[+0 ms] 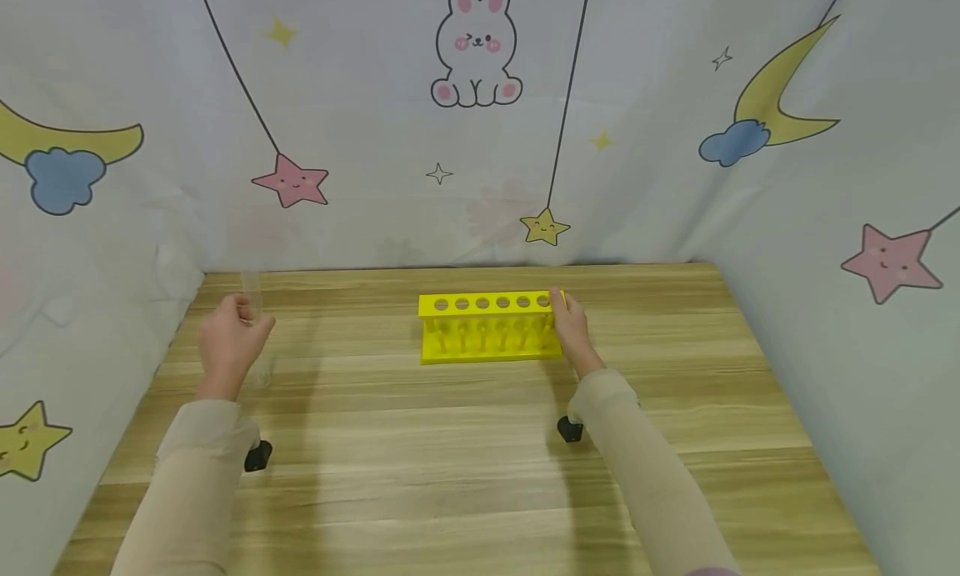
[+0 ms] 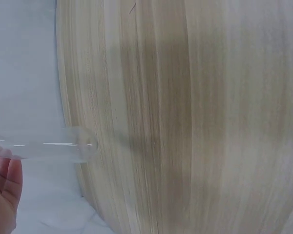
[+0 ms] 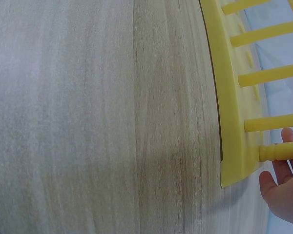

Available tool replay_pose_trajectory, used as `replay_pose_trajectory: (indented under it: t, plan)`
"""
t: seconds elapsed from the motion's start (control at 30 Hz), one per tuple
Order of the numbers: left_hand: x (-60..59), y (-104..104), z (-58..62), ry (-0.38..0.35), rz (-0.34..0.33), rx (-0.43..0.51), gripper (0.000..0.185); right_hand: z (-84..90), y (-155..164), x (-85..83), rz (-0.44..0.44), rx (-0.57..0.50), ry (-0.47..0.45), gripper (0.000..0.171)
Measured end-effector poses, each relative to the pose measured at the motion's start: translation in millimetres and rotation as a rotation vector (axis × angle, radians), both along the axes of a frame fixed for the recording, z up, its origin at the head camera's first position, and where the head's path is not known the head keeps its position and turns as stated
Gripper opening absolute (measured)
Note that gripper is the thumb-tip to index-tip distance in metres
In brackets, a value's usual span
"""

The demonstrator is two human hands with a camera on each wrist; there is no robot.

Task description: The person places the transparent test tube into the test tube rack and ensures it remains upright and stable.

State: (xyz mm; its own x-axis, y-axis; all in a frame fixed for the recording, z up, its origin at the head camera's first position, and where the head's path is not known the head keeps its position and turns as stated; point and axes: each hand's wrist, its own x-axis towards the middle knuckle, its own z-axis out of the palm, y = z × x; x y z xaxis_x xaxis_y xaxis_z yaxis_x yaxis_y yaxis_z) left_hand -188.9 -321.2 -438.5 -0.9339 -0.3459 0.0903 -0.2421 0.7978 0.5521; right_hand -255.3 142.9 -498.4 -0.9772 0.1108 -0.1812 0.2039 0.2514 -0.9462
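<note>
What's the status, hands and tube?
Left hand grips clear test tube, held off the table. Right hand holds right end of yellow rack. All rack holes empty, path between unobstructed.

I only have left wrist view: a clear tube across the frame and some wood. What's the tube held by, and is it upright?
Observer: In the head view the left hand holds the test tube upright, at the table's left edge.
Operator: Where's the rack? None in my view.
Observer: A yellow rack stands at the far middle of the table, well to the right of the tube.
Operator: Any tubes in it already?
Observer: No, the six top holes look empty from the head view.
Operator: Right hand?
Observer: The right hand is at the rack's right end, fingers at its top; the right wrist view shows fingers by the base corner.
</note>
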Motion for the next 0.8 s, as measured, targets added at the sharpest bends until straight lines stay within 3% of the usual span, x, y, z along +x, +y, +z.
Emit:
replay_pose_trajectory:
  t: [0.8]
  plan:
    - [0.2, 8.7, 0.7, 0.173, 0.055, 0.021, 0.038, 0.5, -0.7, 0.1, -0.016, 0.005, -0.018, 0.053]
